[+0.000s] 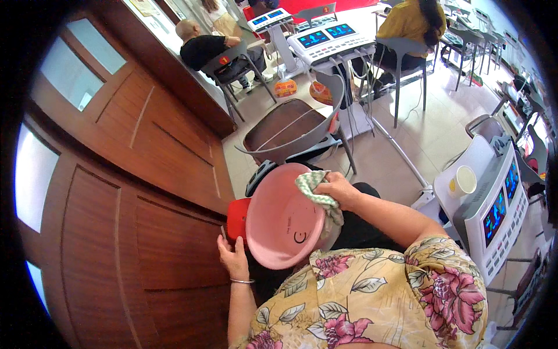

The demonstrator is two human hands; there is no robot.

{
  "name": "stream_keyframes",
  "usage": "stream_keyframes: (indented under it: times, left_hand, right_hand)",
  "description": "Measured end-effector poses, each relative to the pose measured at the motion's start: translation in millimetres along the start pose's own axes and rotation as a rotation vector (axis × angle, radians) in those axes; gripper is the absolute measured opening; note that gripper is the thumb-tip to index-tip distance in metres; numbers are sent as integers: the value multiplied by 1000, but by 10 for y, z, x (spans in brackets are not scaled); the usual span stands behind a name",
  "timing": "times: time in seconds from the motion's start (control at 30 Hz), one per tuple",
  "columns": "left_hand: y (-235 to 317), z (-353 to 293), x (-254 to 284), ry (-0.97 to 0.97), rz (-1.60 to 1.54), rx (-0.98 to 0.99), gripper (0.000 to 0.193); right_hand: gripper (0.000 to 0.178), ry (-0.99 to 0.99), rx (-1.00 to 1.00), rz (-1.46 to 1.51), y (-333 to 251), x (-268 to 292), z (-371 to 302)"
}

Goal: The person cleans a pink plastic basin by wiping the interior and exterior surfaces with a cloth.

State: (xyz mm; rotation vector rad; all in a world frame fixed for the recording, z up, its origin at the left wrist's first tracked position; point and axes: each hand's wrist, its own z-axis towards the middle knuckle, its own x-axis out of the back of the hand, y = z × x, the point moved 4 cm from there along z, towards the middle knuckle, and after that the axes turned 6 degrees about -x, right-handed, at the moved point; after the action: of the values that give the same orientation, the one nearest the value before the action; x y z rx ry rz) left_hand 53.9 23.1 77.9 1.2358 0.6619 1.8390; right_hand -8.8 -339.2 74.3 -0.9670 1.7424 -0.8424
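My right hand (338, 191) is closed round a green-and-white zigzag-patterned cloth (314, 185) at the right rim of a pink plastic basin (273, 203). The basin is tilted on its side, so its bare inside with dark print shows. Whether the fingers also grip the rim is hidden by the cloth. My left hand (234, 260), with a bangle on the wrist, is raised by the edge of a brown wooden door (180, 256). Its fingers are apart, close to a small metal door handle (222, 231). A red object (237, 218) shows between door and basin; its kind is unclear.
Ahead stands a grey chair with a brown seat (285, 125). Beyond it is a white machine with blue screens (331, 42) on a stand with cables. Another machine (494, 215) with a paper cup (463, 181) is at right. Two people sit on chairs farther off.
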Motion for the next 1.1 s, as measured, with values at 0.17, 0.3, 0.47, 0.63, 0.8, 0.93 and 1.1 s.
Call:
stream_keyframes:
  times: [0.17,0.3,0.47,0.63,0.8,0.93,1.1]
  left_hand:
    - [-283,-363,-199,-289,-771,765,47]
    - [-639,-568,-255,-333,-1039,995,47]
    - [-699,-857,-569,-507,-1232,1104,55]
    - [-928,-886,-651,-362,-1040,979,46]
    - [-630,-890,-640,-246,-905,895,35]
    - [-687,-949,-653,-197,-909,831,33]
    - [-753,-952,-715,-170,-908,773,33]
  right_hand:
    - [22,-48,50,16,-41,-16,-49]
    - [23,-85,8,67,6,53,-15]
    - [16,-20,-104,-24,136,173,105]
    - [21,111,230,-1440,241,317,282]
    - [24,283,406,-1815,176,169,256]
    - [24,368,463,-1653,10,-143,252]
    - [26,182,217,-1779,356,-272,640]
